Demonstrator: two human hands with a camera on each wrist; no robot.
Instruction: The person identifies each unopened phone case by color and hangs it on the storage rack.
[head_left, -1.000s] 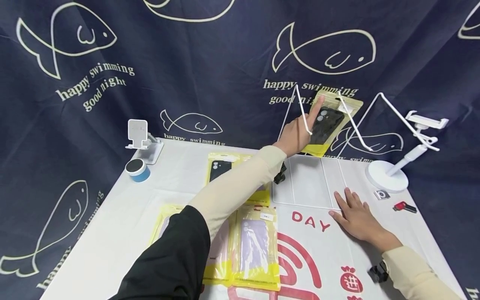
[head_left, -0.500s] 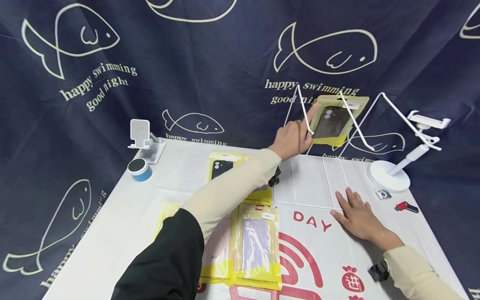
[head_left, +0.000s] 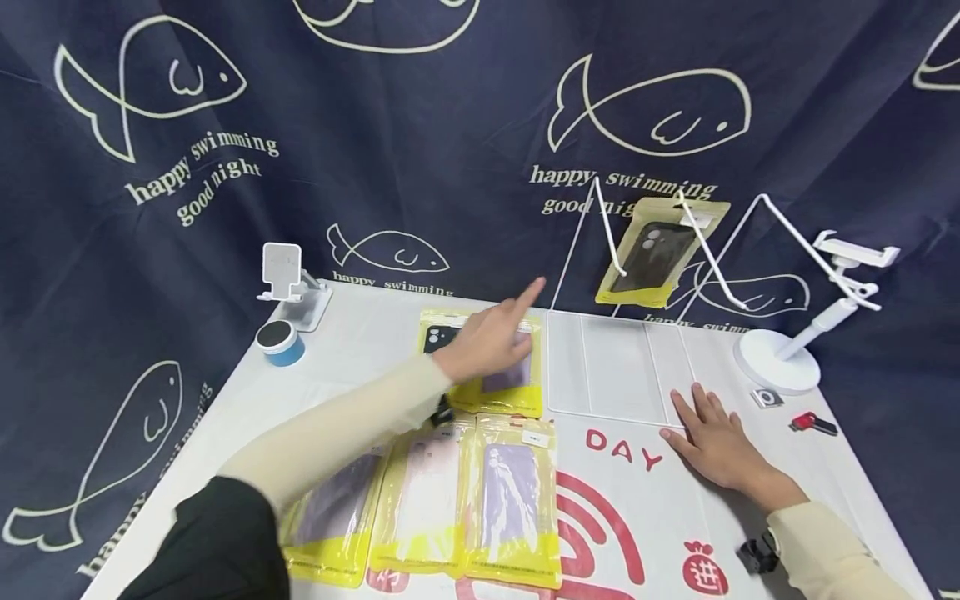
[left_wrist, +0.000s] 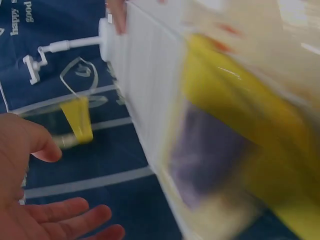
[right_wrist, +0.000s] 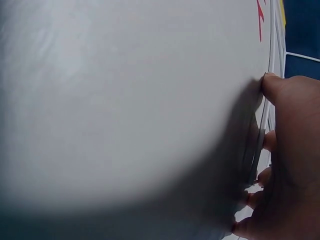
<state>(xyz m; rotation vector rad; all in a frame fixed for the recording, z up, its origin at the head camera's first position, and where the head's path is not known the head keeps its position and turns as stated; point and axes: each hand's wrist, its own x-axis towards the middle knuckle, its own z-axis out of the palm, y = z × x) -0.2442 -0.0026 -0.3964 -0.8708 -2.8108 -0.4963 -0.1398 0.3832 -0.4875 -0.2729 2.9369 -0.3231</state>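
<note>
Over the yellow packet (head_left: 491,367), left hand (head_left: 487,337) hovers spread, empty; right hand (head_left: 712,442) lies flat at 3 o'clock. Best to pinch the packet's edge squarely.

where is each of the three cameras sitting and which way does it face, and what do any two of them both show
Head: worn on the head, looking forward and down over the white table to the fish-print curtain; both sleeved arms show, left hand above the yellow phone-case packs, right hand flat on the table.
Left wrist: looks past the open left hand along the table edge; blurred.
Right wrist: close over the table, right hand's fingers at the flat white case's edge.
Shared: head and left wrist both show the hanging yellow pack and white clamp stand.
</note>
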